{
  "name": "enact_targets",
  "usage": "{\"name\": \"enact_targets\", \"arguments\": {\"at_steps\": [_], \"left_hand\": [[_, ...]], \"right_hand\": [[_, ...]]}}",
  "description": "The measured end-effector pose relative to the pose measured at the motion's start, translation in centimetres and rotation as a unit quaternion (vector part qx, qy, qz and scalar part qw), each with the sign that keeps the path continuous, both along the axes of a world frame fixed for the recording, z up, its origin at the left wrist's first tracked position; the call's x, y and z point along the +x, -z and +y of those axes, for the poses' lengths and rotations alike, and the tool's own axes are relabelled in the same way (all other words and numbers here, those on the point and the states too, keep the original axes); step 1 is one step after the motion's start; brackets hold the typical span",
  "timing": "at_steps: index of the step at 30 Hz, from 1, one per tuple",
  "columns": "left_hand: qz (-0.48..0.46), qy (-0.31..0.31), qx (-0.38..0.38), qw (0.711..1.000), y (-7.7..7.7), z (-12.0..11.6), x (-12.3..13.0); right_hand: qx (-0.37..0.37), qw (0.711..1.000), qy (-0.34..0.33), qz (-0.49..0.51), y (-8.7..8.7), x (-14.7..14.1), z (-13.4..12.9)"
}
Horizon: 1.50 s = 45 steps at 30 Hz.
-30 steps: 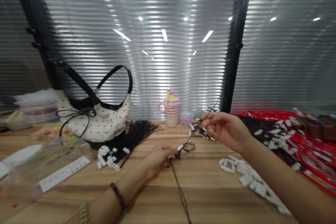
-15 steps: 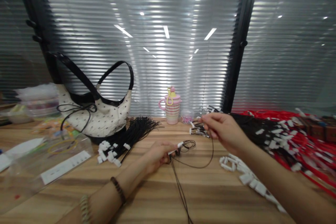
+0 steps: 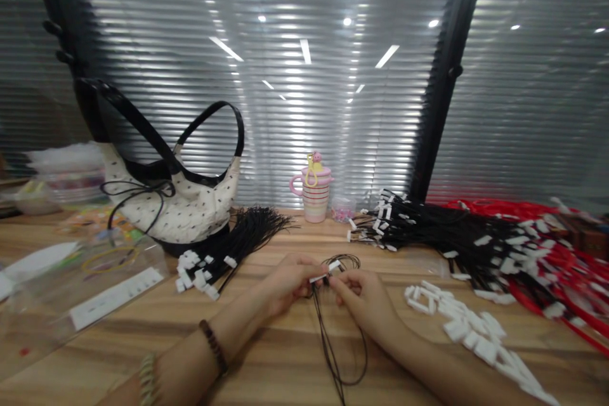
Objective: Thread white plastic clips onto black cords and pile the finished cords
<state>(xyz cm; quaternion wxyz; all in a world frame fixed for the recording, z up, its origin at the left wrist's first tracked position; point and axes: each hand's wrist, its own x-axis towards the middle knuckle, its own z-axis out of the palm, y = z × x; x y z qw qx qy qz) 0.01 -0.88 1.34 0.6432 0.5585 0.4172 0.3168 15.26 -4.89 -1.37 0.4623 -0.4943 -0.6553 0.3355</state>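
Observation:
My left hand (image 3: 292,282) pinches a small white tag and dark cord at the middle of the table. Close against it, my right hand (image 3: 364,298) has its fingers closed at the same cord, beside a white piece (image 3: 335,265). Loops of the black cord (image 3: 351,259) stick out behind the fingertips. Below the hands, long strands and one wide loop (image 3: 365,358) hang down over the wooden table (image 3: 266,361). The fingertips partly hide where the cord and tag meet.
A spotted bag (image 3: 190,212) and a bundle of black cords (image 3: 257,228) lie left. Behind stands a pink striped cup (image 3: 316,196). On the right are black cords (image 3: 428,225), red cords (image 3: 585,285) and white pieces (image 3: 469,330).
My right hand has come down and left from its raised position, bringing the cord end beside my left hand. The cord's wide loop now hangs below the hands. The view has shifted slightly.

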Motion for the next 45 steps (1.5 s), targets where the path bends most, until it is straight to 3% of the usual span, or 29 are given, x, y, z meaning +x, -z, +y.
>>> {"name": "enact_targets", "arguments": {"at_steps": [20,40,45], "left_hand": [[0.002,-0.012,0.012,1.000,-0.1,-0.5,0.0],[0.000,-0.004,0.052,0.999,0.8,-0.4,0.1],[0.016,-0.028,0.065,0.997,1.1,-0.4,0.3]], "right_hand": [[0.003,1.000,-0.006,-0.030,0.1,-0.1,0.0],[-0.061,0.997,-0.019,0.048,0.6,-0.2,0.5],[-0.091,0.993,-0.010,0.076,0.4,-0.2,0.4]]}}
